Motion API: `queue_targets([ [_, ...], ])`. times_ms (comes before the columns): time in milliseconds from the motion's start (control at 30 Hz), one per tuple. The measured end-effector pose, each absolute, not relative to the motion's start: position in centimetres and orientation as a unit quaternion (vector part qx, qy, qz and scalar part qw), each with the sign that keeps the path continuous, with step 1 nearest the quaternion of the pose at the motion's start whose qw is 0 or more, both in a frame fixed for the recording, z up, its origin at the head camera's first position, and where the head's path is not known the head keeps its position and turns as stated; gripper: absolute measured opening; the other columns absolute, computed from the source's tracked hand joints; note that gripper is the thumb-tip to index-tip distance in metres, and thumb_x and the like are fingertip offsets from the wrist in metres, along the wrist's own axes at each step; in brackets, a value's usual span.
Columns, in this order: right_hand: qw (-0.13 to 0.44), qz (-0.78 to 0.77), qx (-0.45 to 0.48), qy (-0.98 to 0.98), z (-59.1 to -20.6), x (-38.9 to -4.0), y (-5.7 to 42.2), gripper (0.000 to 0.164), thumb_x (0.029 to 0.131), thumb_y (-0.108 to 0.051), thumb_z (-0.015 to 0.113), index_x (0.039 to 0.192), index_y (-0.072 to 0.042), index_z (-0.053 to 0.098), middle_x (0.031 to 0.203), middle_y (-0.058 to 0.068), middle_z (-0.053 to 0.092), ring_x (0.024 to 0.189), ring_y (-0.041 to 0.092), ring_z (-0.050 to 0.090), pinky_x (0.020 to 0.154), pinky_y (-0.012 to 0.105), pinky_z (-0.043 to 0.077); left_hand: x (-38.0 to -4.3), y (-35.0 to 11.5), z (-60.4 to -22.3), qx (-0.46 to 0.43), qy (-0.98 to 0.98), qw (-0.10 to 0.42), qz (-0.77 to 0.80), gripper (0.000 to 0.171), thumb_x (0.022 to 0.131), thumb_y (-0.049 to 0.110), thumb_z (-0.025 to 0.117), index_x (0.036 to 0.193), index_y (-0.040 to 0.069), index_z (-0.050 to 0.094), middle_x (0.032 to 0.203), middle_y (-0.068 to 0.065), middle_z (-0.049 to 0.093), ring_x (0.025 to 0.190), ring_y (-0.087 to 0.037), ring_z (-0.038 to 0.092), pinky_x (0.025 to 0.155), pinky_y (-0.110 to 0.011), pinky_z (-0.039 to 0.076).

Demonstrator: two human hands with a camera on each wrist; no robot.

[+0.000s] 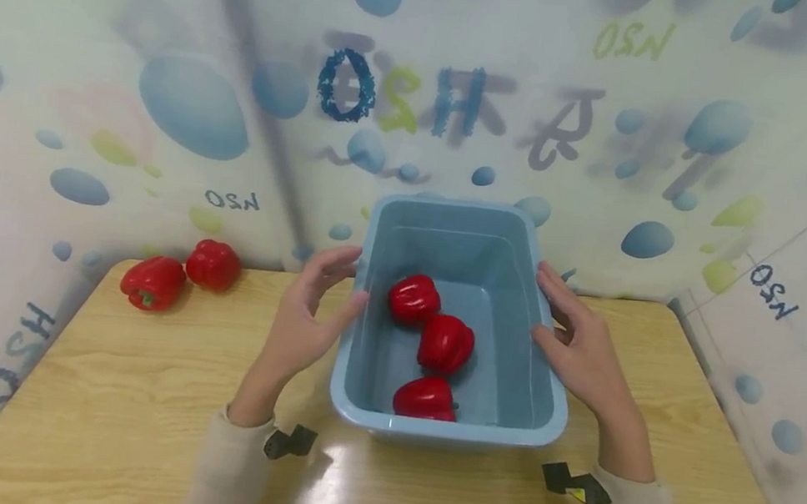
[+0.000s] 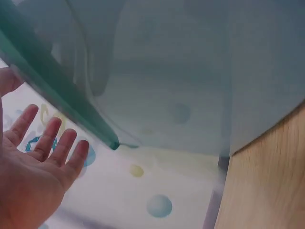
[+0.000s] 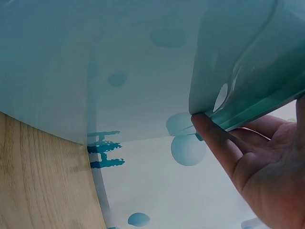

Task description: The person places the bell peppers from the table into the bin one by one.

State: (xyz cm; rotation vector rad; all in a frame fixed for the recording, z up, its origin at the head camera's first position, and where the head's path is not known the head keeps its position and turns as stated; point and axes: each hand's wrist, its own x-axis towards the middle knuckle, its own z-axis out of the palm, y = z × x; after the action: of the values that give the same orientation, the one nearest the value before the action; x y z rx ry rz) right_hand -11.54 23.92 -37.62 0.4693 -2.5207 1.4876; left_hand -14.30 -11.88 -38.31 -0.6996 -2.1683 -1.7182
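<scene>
A light blue rectangular plastic basin stands on the table with 3 red bell peppers inside: one at the upper left, one in the middle, one near the front wall. At its left side is my left hand, thumb at the rim; the left wrist view shows its fingers spread and apart from the basin. My right hand holds the right rim, thumb on top. One finger touches the outer wall under the rim in the right wrist view.
Two more red bell peppers, one in front and one behind, lie at the table's far left corner. The wooden table ends against a wall covering printed with blue and green drops.
</scene>
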Motion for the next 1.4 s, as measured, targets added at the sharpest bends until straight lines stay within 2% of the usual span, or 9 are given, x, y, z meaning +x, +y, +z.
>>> queue_targets([
  [267,0.086,0.504,0.165,-0.843,-37.7,-11.7,23.6,0.066,0.098,0.005,0.057,0.161,-0.005,0.041,0.172,0.015,0.035,0.144,0.055,0.049,0.093,0.054,0.055,-13.7,-14.4,-39.5,-0.183,-0.756,0.181,-0.601,0.048,0.097,-0.004,0.067,0.144,-0.003,0.056,0.146,-0.018,0.061,0.134,-0.011,0.059,0.116,-0.022,0.049],
  [400,0.088,0.5,0.165,-0.845,-37.6,-11.8,23.5,0.066,0.099,0.004,0.057,0.162,-0.006,0.041,0.172,0.014,0.035,0.145,0.054,0.05,0.093,0.054,0.055,-13.2,-15.9,-40.2,-0.144,-0.765,0.195,-0.597,0.05,0.096,-0.002,0.068,0.144,-0.002,0.055,0.145,-0.006,0.063,0.135,-0.011,0.059,0.114,-0.02,0.049],
  [500,0.09,0.501,0.166,-0.845,-37.6,-11.8,23.6,0.066,0.099,0.003,0.057,0.162,-0.007,0.041,0.172,0.014,0.035,0.145,0.054,0.049,0.094,0.055,0.055,-12.9,-16.8,-40.5,-0.126,-0.77,0.203,-0.592,0.055,0.096,-0.002,0.07,0.148,0.0,0.052,0.145,0.009,0.061,0.139,-0.01,0.057,0.115,-0.019,0.048],
  [600,0.088,0.5,0.166,-0.846,-37.6,-11.8,23.6,0.066,0.099,0.003,0.058,0.162,-0.006,0.04,0.173,0.014,0.035,0.145,0.055,0.049,0.094,0.056,0.055,-12.5,-17.7,-40.7,-0.115,-0.774,0.206,-0.588,0.058,0.096,-0.002,0.069,0.15,0.002,0.05,0.146,0.016,0.058,0.142,-0.015,0.055,0.115,-0.018,0.047],
  [733,0.085,0.5,0.163,-0.846,-37.6,-11.7,23.7,0.066,0.099,0.002,0.058,0.162,-0.007,0.04,0.173,0.014,0.034,0.145,0.054,0.049,0.095,0.056,0.055,-12.1,-18.4,-40.8,-0.107,-0.781,0.203,-0.581,0.057,0.097,-0.001,0.068,0.151,0.003,0.05,0.148,0.015,0.057,0.143,-0.013,0.054,0.116,-0.017,0.045],
  [900,0.085,0.499,0.156,-0.848,-37.6,-11.5,23.8,0.066,0.1,0.001,0.058,0.162,-0.007,0.04,0.173,0.014,0.034,0.145,0.054,0.049,0.095,0.056,0.055,-11.5,-19.5,-41.5,-0.095,-0.798,0.203,-0.56,0.055,0.097,0.0,0.068,0.149,0.003,0.051,0.146,0.018,0.056,0.14,-0.003,0.053,0.115,-0.014,0.045],
  [1200,0.083,0.5,0.159,-0.847,-37.7,-11.7,24.0,0.067,0.098,0.005,0.057,0.162,-0.004,0.04,0.173,0.014,0.033,0.146,0.053,0.048,0.098,0.054,0.054,-10.5,-22.3,-42.1,-0.05,-0.807,0.217,-0.547,0.055,0.096,-0.001,0.069,0.149,0.004,0.052,0.143,0.019,0.057,0.14,-0.011,0.055,0.112,-0.011,0.045],
  [1400,0.08,0.499,0.158,-0.849,-37.8,-11.7,24.1,0.067,0.099,0.003,0.057,0.162,-0.006,0.039,0.173,0.014,0.033,0.147,0.053,0.048,0.098,0.055,0.053,-9.6,-23.7,-42.7,-0.016,-0.824,0.223,-0.521,0.054,0.096,0.001,0.07,0.148,0.004,0.052,0.14,0.024,0.056,0.137,-0.009,0.055,0.11,-0.008,0.045],
])
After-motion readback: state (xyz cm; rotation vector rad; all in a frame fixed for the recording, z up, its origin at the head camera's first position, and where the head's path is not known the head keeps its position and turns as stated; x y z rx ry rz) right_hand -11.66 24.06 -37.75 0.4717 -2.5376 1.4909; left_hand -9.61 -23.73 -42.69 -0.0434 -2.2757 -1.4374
